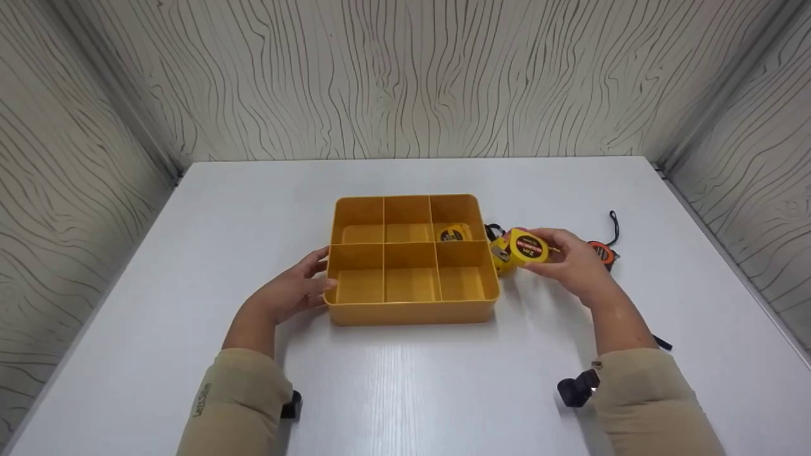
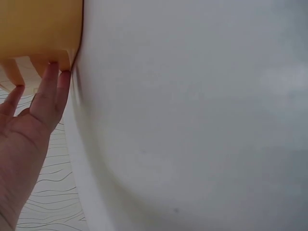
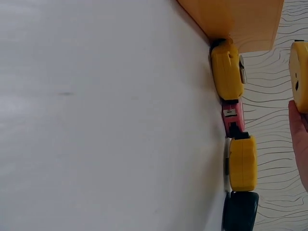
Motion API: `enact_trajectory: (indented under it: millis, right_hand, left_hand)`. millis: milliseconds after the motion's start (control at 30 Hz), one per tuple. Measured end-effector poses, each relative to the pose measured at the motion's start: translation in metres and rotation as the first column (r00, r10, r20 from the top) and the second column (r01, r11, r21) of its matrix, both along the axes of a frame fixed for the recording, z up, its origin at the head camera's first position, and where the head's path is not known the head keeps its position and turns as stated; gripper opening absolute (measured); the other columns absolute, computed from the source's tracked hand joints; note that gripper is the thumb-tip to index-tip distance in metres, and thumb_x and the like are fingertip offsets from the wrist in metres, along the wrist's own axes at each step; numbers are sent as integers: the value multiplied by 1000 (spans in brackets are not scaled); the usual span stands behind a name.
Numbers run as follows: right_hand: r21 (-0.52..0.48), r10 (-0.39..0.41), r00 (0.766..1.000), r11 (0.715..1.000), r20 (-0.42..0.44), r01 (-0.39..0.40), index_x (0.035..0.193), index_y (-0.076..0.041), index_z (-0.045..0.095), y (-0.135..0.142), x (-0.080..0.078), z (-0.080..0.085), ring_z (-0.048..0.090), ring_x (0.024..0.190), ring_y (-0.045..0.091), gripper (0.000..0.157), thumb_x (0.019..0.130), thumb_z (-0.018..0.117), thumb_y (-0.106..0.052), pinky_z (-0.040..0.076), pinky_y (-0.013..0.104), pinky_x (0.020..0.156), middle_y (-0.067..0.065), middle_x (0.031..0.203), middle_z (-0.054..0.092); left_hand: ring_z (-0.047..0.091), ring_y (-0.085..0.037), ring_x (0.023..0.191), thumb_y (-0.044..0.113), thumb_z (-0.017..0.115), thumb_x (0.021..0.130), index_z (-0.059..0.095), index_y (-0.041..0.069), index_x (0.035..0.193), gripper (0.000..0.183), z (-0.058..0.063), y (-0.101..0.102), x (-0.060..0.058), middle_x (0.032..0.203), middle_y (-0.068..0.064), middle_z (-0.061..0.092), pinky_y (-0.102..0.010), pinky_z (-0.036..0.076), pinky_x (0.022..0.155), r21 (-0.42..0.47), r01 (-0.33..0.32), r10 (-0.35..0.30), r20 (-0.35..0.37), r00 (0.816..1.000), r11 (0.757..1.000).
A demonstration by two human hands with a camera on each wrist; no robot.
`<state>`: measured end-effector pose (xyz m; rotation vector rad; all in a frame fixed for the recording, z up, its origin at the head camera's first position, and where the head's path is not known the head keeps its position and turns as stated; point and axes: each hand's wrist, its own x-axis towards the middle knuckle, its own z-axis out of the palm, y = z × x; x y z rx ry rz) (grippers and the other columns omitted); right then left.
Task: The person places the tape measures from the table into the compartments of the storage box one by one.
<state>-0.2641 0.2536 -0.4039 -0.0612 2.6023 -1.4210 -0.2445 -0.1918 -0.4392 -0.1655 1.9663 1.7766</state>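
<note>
A yellow tape measure (image 1: pixel 530 247) with a round label is pinched in my right hand (image 1: pixel 573 263), raised beside the right wall of a yellow compartment box (image 1: pixel 412 312). At the box's left side, my left hand (image 1: pixel 294 288) rests its fingertips on the outer wall, fingers fairly straight in the left wrist view. Inside the back right compartment lies another yellow tape measure (image 1: pixel 453 234). Next to the box's right wall stands a yellow tape measure (image 3: pixel 227 70), with a pink one (image 3: pixel 232 115) beside it. The right hand shows only partly in the right wrist view.
Further along that row are another yellow tape measure (image 3: pixel 243 163) and a dark one (image 3: pixel 240 211). An orange and black tape measure (image 1: pixel 602 252) with a wrist loop lies behind the right hand. A black strap end (image 1: pixel 662 342) shows beside the right forearm. Patterned walls enclose the white table (image 1: pixel 405 380).
</note>
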Motion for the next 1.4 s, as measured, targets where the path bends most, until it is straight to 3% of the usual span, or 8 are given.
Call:
enact_trajectory:
  millis: [333, 500, 667, 1200, 1400]
  right_hand:
    - [-42, 106, 990, 993, -92, -110, 130, -14, 47, -15, 1, 2, 42, 124, 18, 65, 73, 76, -27, 37, 23, 97, 2, 132, 44]
    - [-65, 138, 987, 988, -77, -143, 129, -12, 48, -24, 3, 1, 43, 124, 20, 68, 71, 78, -30, 37, 31, 100, 3, 134, 42]
    - [-65, 138, 989, 988, -49, -141, 128, -15, 49, -34, 6, 0, 41, 126, 23, 67, 70, 78, -29, 36, 38, 101, 4, 135, 40]
    - [-39, 220, 975, 974, -39, -221, 125, -22, 51, -62, 10, -1, 43, 124, 21, 62, 70, 79, -29, 40, 32, 98, -1, 129, 44]
    - [1, 272, 958, 962, -91, -273, 124, -22, 54, -69, 12, 0, 45, 118, 20, 64, 67, 79, -39, 36, 38, 102, -1, 129, 45]
  left_hand:
    - [46, -19, 122, 27, 77, 70, 33, 38, 138, 82, 0, 0, 2, 143, 6, 31, -39, 40, 98, 1, 3, -3, -23, 1000, 1000]
    - [41, -18, 126, 23, 75, 74, 33, 38, 138, 78, 0, 0, 3, 145, 8, 29, -38, 40, 98, -7, -3, 3, -24, 1000, 1000]
    - [40, -18, 126, 28, 78, 70, 34, 39, 138, 82, 0, 0, 3, 145, 8, 27, -38, 40, 99, -12, -12, 11, -20, 1000, 1000]
    - [41, -17, 125, 28, 76, 72, 34, 41, 137, 78, 2, 0, 4, 145, 8, 28, -37, 40, 99, -21, -8, 7, -12, 1000, 1000]
    - [43, -17, 124, 28, 76, 72, 34, 39, 138, 79, 0, -1, 2, 145, 6, 28, -36, 41, 97, 21, 6, -6, -25, 1000, 1000]
